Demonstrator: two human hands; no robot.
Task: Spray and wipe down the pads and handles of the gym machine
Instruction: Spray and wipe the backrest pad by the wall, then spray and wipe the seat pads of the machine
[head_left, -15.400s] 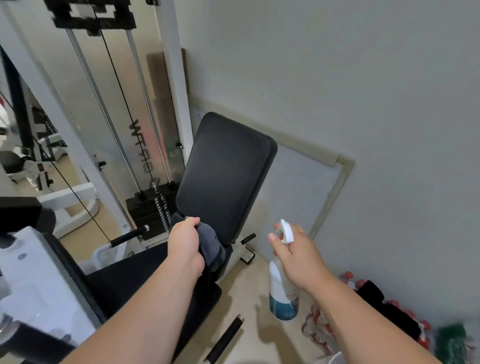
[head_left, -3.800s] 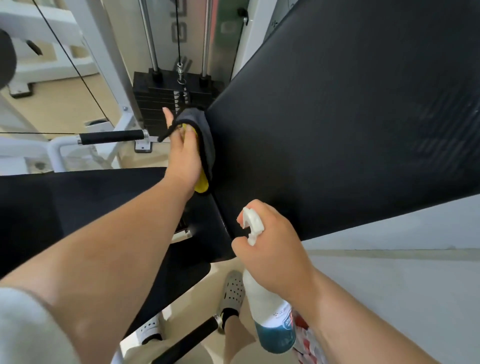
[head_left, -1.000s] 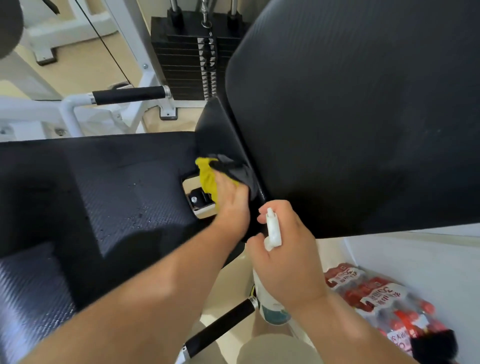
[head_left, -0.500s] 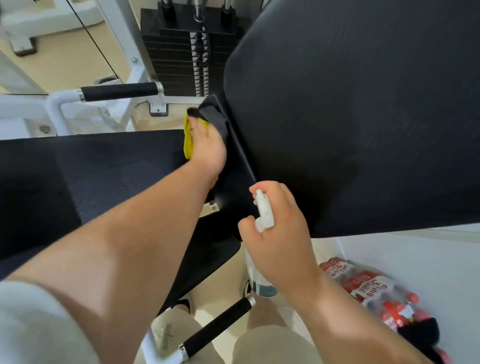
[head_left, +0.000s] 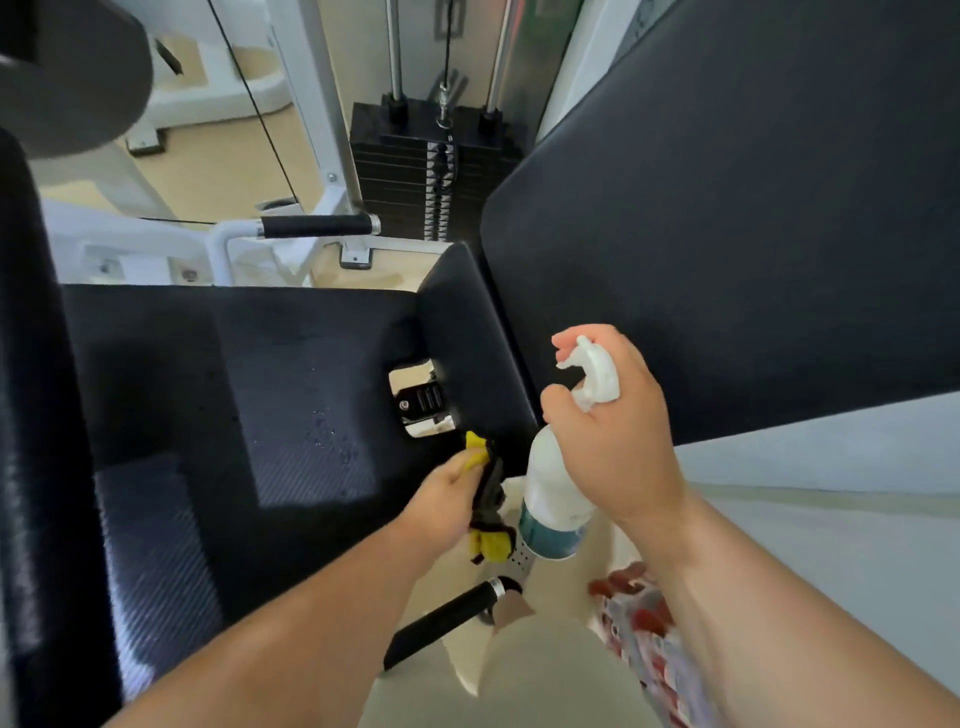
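Observation:
The black back pad fills the upper right and the black seat pad lies at the left centre, with small droplets on it. My left hand grips a bunched grey and yellow cloth at the seat pad's near right edge, below the narrow lower pad. My right hand holds a white spray bottle upright by its trigger head, just right of the cloth. One black handle sticks out beyond the seat, another handle lies below my hands.
The weight stack with guide rods and cable stands behind the pads. A white machine frame rises at the upper left. A pack of red-capped bottles sits on the floor by the wall at lower right. A dark roller pad is at top left.
My left hand has slid the cloth down from the top of the narrow lower pad to the seat's near edge. The right hand with the bottle stays beside it.

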